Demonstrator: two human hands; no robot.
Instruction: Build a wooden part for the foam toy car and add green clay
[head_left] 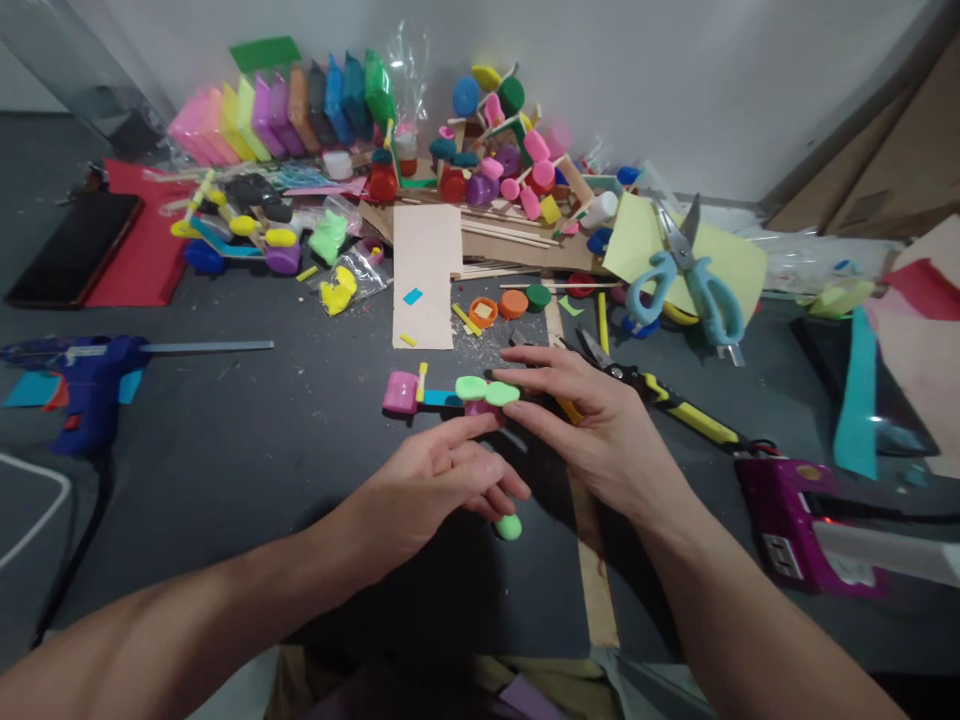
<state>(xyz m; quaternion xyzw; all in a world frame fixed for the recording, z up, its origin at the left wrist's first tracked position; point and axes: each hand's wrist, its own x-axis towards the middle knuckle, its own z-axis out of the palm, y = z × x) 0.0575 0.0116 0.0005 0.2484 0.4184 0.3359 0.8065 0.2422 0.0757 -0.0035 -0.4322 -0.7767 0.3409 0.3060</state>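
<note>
Low in the frame, a small light-green clay ball (508,526) lies on the dark grey table (247,450), just beside the left hand (439,485). That hand is loosely open, its fingers stretched toward the centre, one fingertip near a small craft model of green clay pads, a pink clay block and a yellow stick (450,392). The right hand (592,425) meets it from the other side, fingers extended and pressed together, tips touching the green pads, seemingly steadying the model; whether it pinches is hard to tell. Just past it lie yellow-handled cutters (675,405), then blue-handled scissors (686,280) at upper right. A blue glue gun (94,385) rests at left, and coloured clay packets (285,105) line the wall at top.
</note>
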